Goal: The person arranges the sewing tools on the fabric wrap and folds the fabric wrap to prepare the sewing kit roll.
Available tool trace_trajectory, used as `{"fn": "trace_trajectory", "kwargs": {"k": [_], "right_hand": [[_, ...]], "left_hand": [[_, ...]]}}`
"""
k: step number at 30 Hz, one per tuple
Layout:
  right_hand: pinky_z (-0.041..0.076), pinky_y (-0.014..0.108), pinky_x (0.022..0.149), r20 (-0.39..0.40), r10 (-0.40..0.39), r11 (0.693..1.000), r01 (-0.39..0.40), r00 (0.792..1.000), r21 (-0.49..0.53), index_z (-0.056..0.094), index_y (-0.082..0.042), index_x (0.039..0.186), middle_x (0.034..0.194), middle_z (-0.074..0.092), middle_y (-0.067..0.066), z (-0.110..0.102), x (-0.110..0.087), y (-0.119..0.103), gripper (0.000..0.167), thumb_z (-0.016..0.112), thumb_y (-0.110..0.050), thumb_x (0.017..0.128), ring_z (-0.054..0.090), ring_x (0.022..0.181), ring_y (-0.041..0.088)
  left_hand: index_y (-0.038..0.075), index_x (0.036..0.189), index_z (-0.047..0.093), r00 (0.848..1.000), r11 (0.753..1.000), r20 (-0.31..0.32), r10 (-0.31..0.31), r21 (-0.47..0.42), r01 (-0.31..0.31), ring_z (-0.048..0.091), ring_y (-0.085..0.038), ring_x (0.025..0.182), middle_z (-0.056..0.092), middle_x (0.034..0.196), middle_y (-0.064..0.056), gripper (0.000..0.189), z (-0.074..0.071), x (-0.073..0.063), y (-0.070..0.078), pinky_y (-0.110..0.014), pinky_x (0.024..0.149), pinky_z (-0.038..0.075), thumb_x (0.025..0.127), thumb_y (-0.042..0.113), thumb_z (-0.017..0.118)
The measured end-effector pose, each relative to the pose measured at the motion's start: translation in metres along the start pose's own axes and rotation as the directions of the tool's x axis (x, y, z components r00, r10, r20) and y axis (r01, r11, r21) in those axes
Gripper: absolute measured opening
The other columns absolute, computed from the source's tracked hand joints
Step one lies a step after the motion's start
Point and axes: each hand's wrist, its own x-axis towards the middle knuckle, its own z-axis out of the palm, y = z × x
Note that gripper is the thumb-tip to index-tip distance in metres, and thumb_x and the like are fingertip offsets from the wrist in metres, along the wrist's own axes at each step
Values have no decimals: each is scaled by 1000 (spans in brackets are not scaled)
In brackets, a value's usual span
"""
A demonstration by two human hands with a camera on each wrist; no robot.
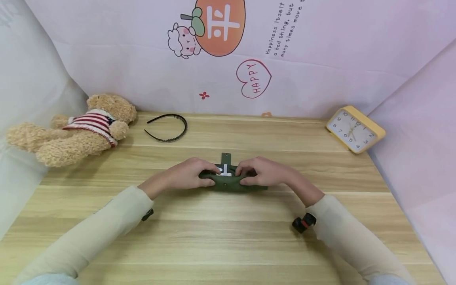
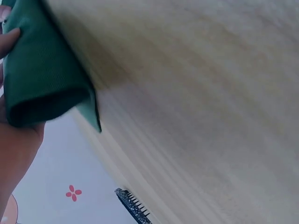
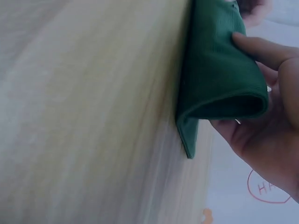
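A dark green soft case (image 1: 233,184) with a snap strap (image 1: 226,158) lies at the middle of the table, its top side parted. Something white (image 1: 225,170) shows inside it. My left hand (image 1: 190,174) grips the case's left part, thumb on the near face and fingers at the opening. On the right part, my right hand (image 1: 263,171) holds it the same way. In the left wrist view the case (image 2: 46,60) bulges into an open-ended tube with a flat edge below. The right wrist view shows the thumb (image 3: 261,49) pressed on the case's ribbed face.
A teddy bear (image 1: 82,130) in a striped shirt lies at the back left, beside a black toothed headband (image 1: 181,126). A yellow alarm clock (image 1: 356,128) stands at the back right. Printed cloth (image 1: 142,71) walls the wooden table (image 1: 221,237) behind and at the sides.
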Motion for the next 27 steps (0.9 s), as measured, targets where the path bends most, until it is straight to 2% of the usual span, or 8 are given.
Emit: {"fn": "trace_trajectory", "kwargs": {"k": [5,9,12,15,20,22,24,27], "right_hand": [[52,34,79,42,-10,993,5,999,121,68,-8,114,98,68,-2,-6,3,8,15,61,-15,102,63,87,15],[48,35,75,16,-4,993,2,1000,116,69,-8,112,94,66,0,-9,8,11,15,60,-15,103,57,82,17],[48,35,76,-17,20,998,-19,1000,64,70,-9,112,95,66,-1,-10,11,12,16,59,-16,103,56,83,17],[50,35,80,-46,48,999,-48,998,-1,71,-8,114,100,67,1,-10,14,13,18,58,-15,104,58,88,17],[51,37,81,-94,83,995,-88,992,-50,70,-4,116,106,68,5,-9,17,14,20,60,-15,103,60,92,17],[51,36,78,-110,95,994,-101,989,-42,68,-5,114,102,67,5,-8,19,14,17,61,-15,103,59,88,17],[49,35,73,-118,108,993,-112,987,-28,66,-6,110,95,65,3,-7,20,15,12,61,-14,103,57,81,16],[46,33,68,-118,110,993,-114,987,-31,64,-7,105,86,62,2,-6,21,16,7,61,-13,103,53,73,15]], "left_hand": [[10,128,69,1000,995,31,-7,-95,10,65,-11,101,71,116,0,33,-6,5,-4,-37,90,53,99,25,69],[11,121,71,1000,995,-7,-22,-94,22,64,-11,96,71,107,3,26,-9,11,-10,-36,88,53,98,23,70],[11,119,72,998,999,-40,-38,-36,37,63,-12,96,71,108,3,24,-10,14,-14,-36,89,52,99,23,69],[10,122,72,997,997,-65,-42,57,46,64,-15,106,70,116,1,27,-8,16,-17,-38,95,50,101,26,65],[12,128,68,990,975,-135,-40,212,68,61,-18,112,67,121,-2,32,-2,16,-19,-41,97,49,104,31,61],[13,126,68,983,960,-185,1,275,50,60,-20,108,65,118,-2,30,0,15,-17,-41,94,49,102,30,63],[13,121,71,968,937,-234,85,348,1,59,-22,107,65,116,-3,24,2,15,-14,-40,93,49,100,26,67],[9,111,76,929,884,-265,259,454,-117,59,-23,105,66,111,-5,18,5,15,-8,-38,92,49,97,18,71]]}}
